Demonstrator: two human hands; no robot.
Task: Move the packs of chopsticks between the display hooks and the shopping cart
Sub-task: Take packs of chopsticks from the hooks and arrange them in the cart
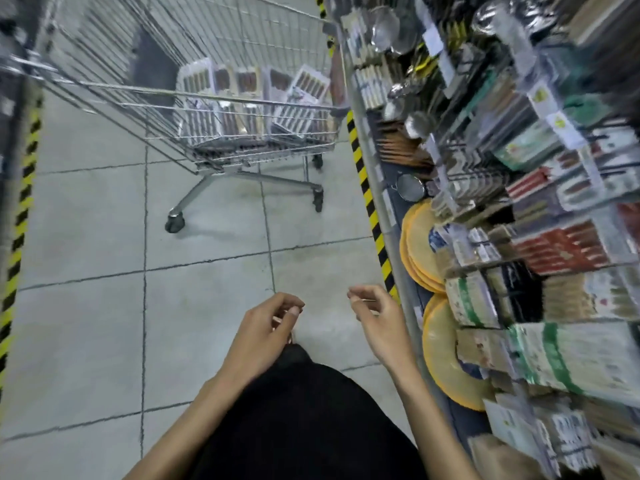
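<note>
Black clothing is seen lowest, and just above it the left hand and right hand are loosely curled, with nothing gripped. Packs of chopsticks are stood upright in the shopping cart, well ahead and slightly left, so the left hand is judged nearer. Display hooks are ranged just beside the right hand.

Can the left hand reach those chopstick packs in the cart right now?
Probably not: the left hand hangs empty, and the packs stand in the cart beyond a stretch of floor.
</note>
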